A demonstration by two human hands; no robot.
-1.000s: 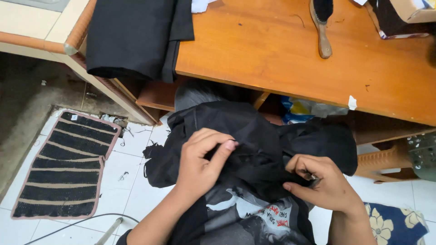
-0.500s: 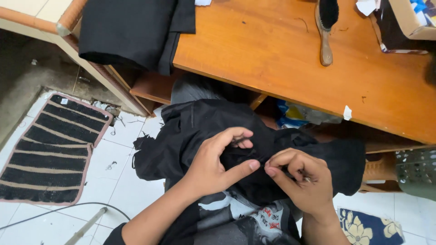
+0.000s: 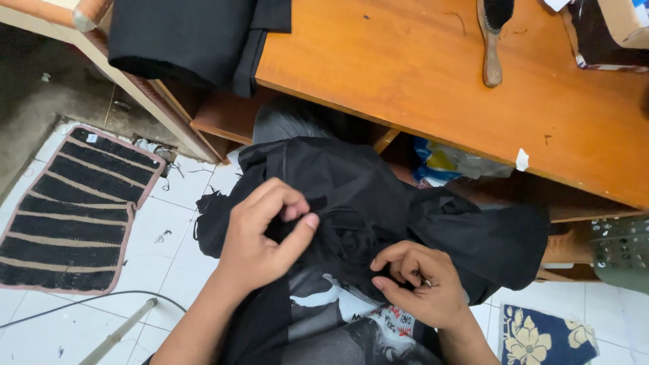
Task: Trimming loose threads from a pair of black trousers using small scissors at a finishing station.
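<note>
The wooden table [image 3: 433, 88] fills the top. Just below its front edge, a black garment [image 3: 378, 209] lies bunched on the person's lap. The left hand [image 3: 260, 236] pinches a fold of it. The right hand [image 3: 419, 284] pinches something tiny; a needle, maybe. This looks like hand sewing. The next move needs a steady, careful pull.

The brush [image 3: 492, 37] head and cardboard box [image 3: 625, 20] are cut off by the top edge.

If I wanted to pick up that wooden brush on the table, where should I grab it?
Grip the brush by its bare wooden handle, coming from above at the table's near edge. The handle points that way, with the bristle head at the far end.
</note>
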